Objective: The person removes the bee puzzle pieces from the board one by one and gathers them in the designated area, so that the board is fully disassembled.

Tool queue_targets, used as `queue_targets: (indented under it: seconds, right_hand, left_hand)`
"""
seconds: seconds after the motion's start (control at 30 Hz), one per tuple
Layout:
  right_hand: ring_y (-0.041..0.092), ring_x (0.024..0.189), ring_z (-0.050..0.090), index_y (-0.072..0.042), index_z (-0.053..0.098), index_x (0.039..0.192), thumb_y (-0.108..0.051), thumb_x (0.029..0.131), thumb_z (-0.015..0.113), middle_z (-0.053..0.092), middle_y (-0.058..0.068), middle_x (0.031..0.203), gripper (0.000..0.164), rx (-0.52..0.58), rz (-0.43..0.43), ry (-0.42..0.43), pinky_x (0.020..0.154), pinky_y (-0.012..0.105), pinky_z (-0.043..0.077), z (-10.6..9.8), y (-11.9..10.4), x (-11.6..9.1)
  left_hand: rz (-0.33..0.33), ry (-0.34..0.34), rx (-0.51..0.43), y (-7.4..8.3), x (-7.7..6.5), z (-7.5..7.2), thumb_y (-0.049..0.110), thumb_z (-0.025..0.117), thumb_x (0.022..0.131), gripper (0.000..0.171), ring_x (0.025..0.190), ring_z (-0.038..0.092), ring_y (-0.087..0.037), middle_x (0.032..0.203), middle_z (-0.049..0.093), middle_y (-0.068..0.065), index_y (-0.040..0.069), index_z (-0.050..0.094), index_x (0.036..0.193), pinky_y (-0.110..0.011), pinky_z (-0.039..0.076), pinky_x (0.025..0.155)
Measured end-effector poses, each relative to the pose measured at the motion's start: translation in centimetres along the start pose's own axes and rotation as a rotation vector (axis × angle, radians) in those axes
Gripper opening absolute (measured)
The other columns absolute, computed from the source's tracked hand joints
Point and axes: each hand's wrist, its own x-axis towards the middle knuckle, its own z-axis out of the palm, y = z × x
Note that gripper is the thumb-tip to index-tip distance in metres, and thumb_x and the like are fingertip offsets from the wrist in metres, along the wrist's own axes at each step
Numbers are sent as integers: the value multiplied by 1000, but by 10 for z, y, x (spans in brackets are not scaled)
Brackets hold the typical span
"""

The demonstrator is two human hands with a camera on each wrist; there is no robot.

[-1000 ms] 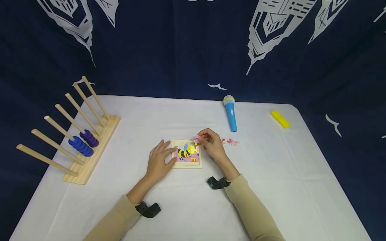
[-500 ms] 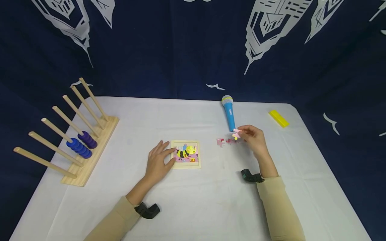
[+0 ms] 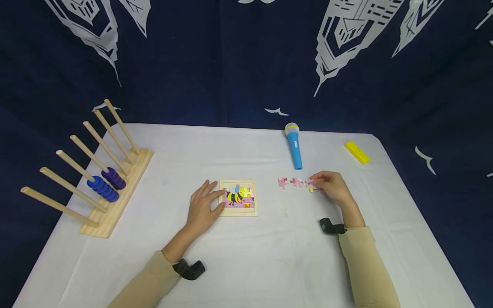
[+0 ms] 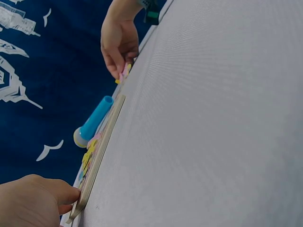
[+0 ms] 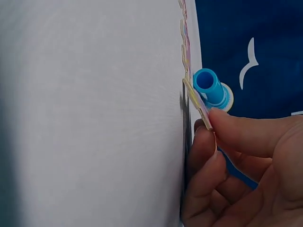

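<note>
On the table lies a wooden puzzle board [image 3: 255, 212] with a bee picture in its frame. My left hand [image 3: 204, 205] rests on its left edge, index finger and thumb spread apart and touching the frame. Over to the right, my right hand [image 3: 334, 187] pinches a pink and yellow puzzle piece [image 3: 310, 185] between thumb and fingers. In the right wrist view this puzzle piece [image 5: 198, 105] is tilted, its near edge at the thumb tip. Two more pink puzzle pieces, a left one [image 3: 283, 182] and a middle one [image 3: 296, 182], lie in a row beside it.
A blue toy microphone [image 3: 294, 147] lies behind the loose pieces. Far right is a yellow block [image 3: 357, 152]. A wooden peg stand [image 3: 127, 188] with blue rings [image 3: 103, 188] and purple rings [image 3: 114, 178] occupies the left side. A dark patterned curtain [image 3: 246, 64] hangs behind the table.
My right hand has carried the puzzle piece from above the board rightward, then lowered it at the end of the row of loose pieces. The left hand has stayed on the board.
</note>
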Motion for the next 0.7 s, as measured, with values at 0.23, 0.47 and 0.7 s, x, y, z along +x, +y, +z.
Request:
queue_targets:
  seconds: [0.23, 0.47, 0.7]
  right_hand:
    - [22, 80, 51, 1, 66, 111, -10, 95, 60, 62, 13, 94, 21, -84, 4, 42, 65, 22, 46, 4, -2, 1]
    - [25, 82, 52, 0, 65, 113, -13, 95, 61, 62, 16, 96, 23, -174, 5, 127, 67, 25, 45, 5, -5, -1]
    - [27, 86, 53, 0, 63, 115, -15, 96, 57, 62, 18, 101, 24, -145, 1, 197, 71, 26, 46, 2, -12, -4]
  left_hand:
    - [-13, -10, -3, -1, 0, 0, 14, 73, 85, 36, 143, 33, -40, 144, 51, -20, 5, 69, 119, -59, 25, 114]
    - [-13, -10, -8, -1, 0, 0, 14, 73, 85, 36, 143, 32, -39, 144, 50, -20, 4, 69, 119, -59, 24, 114]
    - [0, -1, 4, 0, 0, 0, 15, 73, 84, 37, 143, 33, -41, 144, 51, -21, 4, 69, 119, -60, 25, 113]
